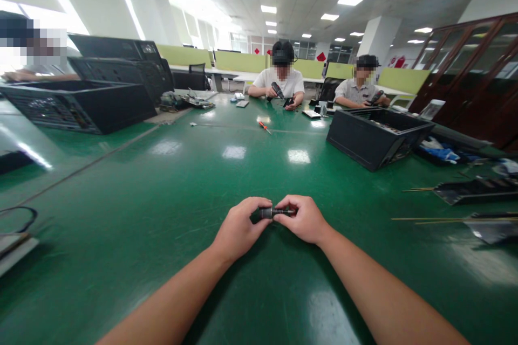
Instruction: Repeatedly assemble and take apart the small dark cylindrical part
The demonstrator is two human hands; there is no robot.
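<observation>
Centrally in the head view, the left hand is pinching the thick dark barrel of a small cylindrical tool between thumb and fingers, while the right hand is pinching its thin ribbed shaft. Both are holding the tool horizontally over the green tabletop. Farther off, an orange-handled screwdriver is lying near a co-worker, who is gripping a dark power screwdriver. A red diamond-shaped sign is showing behind, too small for reading any lettering.
</observation>
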